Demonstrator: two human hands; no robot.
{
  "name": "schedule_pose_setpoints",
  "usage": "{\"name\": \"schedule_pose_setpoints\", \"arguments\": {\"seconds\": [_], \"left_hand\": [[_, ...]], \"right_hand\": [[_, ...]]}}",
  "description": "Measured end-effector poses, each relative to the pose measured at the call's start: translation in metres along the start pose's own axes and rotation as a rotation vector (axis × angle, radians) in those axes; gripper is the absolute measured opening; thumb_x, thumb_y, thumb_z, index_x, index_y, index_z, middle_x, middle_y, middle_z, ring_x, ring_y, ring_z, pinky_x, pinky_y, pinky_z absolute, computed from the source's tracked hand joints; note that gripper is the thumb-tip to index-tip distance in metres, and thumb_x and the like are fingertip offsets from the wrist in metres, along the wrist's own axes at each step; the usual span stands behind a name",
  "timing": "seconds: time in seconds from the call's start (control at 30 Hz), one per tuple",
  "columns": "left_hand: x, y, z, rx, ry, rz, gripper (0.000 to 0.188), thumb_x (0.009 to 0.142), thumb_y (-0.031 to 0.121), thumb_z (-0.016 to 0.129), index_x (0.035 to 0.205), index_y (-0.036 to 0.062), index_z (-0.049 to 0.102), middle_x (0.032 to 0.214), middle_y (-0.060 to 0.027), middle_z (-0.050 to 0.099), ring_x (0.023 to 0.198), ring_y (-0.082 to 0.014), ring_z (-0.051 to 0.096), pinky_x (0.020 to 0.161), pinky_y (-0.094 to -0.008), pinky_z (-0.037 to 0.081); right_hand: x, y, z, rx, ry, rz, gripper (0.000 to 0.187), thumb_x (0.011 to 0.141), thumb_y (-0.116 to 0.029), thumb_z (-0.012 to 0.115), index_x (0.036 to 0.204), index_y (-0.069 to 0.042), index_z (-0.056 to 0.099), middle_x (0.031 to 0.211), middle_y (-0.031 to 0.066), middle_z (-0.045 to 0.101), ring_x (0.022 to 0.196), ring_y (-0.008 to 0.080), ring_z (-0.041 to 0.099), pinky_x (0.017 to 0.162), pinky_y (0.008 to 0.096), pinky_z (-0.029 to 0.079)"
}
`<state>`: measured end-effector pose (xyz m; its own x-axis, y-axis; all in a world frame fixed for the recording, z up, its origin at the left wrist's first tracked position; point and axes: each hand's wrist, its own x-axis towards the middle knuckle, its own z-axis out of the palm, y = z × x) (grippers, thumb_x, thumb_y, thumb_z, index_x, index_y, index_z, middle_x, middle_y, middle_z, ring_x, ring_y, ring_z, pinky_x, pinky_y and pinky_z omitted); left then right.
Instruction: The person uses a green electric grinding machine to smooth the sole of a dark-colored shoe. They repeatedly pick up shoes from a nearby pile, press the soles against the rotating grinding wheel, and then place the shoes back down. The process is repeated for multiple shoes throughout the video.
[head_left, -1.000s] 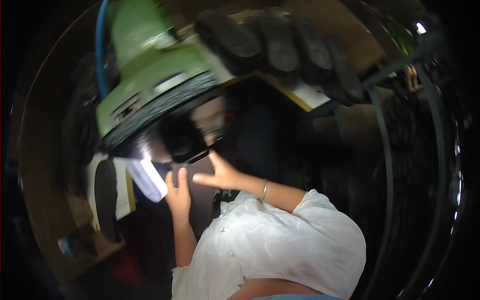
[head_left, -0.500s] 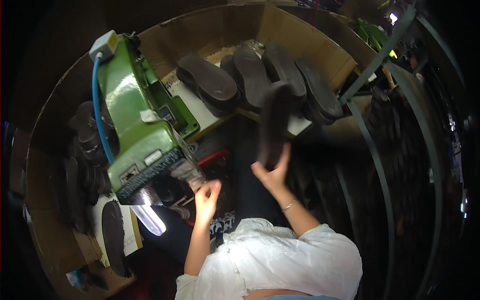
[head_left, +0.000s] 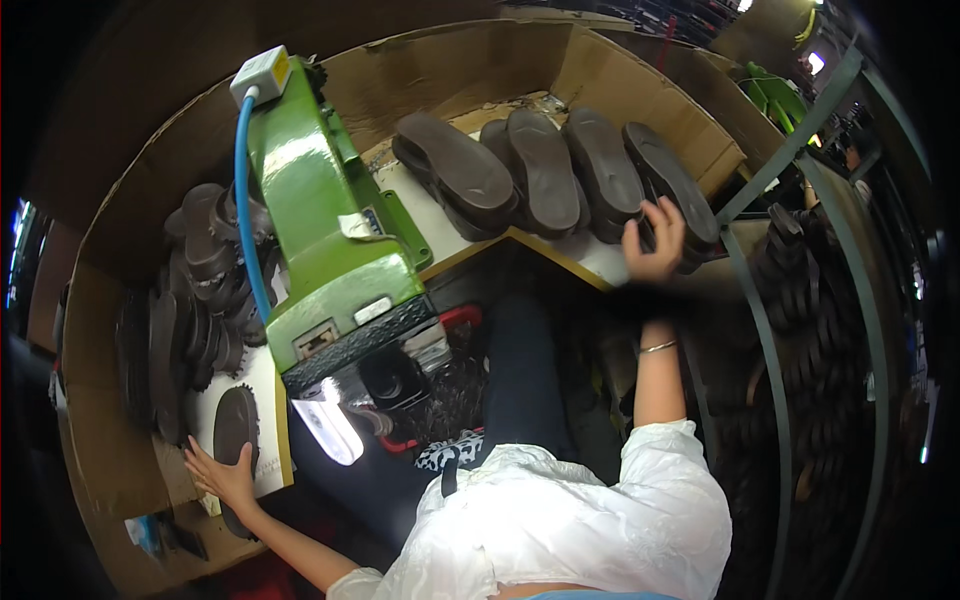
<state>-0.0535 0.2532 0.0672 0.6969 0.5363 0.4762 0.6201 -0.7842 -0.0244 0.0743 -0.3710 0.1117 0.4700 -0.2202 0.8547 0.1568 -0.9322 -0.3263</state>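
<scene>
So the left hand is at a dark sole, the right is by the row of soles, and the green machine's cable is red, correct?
The cable is blue, not red, as the head view shows. The left hand is at a dark sole, the right hand by the row of soles.

i'm seeing the green machine point(head_left: 335, 235) blocking the straight line between the left hand point(head_left: 222, 478) and the right hand point(head_left: 657, 243), its blue cable point(head_left: 243, 190) hanging on the upper left. i'm finding open room above the dark trouser leg point(head_left: 525, 375) at centre. soles point(head_left: 543, 170) are crowding the upper middle; metal bars point(head_left: 768, 340) are fencing the right.
</scene>
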Motion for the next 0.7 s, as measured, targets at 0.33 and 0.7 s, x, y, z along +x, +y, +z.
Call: {"name": "schedule_pose_setpoints", "arguments": {"seconds": [0.33,0.7], "left_hand": [[-0.002,-0.037,0.015,-0.508,-0.415,0.251,0.098,0.046,0.028,0.08,0.129,0.0041,0.034,0.119,-0.0206,0.046,0.109,-0.0364,0.045,0.093,-0.0415,0.036],[-0.113,0.14,-0.057,-0.777,-0.482,1.003,0.075,0.055,0.027,0.077,0.122,0.0149,0.048,0.116,-0.0159,0.049,0.11,-0.0344,0.045,0.094,-0.0423,0.033]], "right_hand": [[-0.114,-0.112,0.049,0.451,-0.507,0.013,0.023,0.069,-0.006,0.065,0.092,-0.003,0.062,0.106,0.0149,0.055,0.099,0.0306,0.053,0.088,0.0375,0.041],[-0.157,-0.18,0.041,0.987,-1.835,0.213,0.045,0.071,-0.023,0.073,0.106,0.001,0.058,0.083,0.006,0.062,0.078,0.0096,0.055,0.074,0.0248,0.045]]}}
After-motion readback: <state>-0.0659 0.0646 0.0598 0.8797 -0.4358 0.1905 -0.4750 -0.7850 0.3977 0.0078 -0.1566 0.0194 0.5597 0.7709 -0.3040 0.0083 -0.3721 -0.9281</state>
